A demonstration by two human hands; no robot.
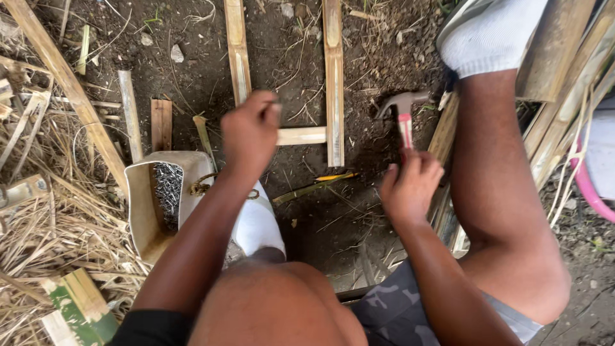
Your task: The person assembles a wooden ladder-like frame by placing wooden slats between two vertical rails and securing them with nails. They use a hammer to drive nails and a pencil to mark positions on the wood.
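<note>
My left hand (250, 131) is closed around the left end of a short pale bamboo crosspiece (304, 135), which lies across two long upright bamboo slats (334, 77) on the dirt. A small nail may be pinched in its fingers, but I cannot tell. My right hand (410, 184) grips the red handle of a claw hammer (403, 107), whose grey head is raised just right of the slats. My knees and white socks frame the work.
A cut plastic container (146, 205) full of nails (168, 189) sits at my left. Dry grass and loose bamboo strips (70, 90) cover the left side. More bamboo slats (564, 96) lean at the right, beside a pink curved object (592, 189).
</note>
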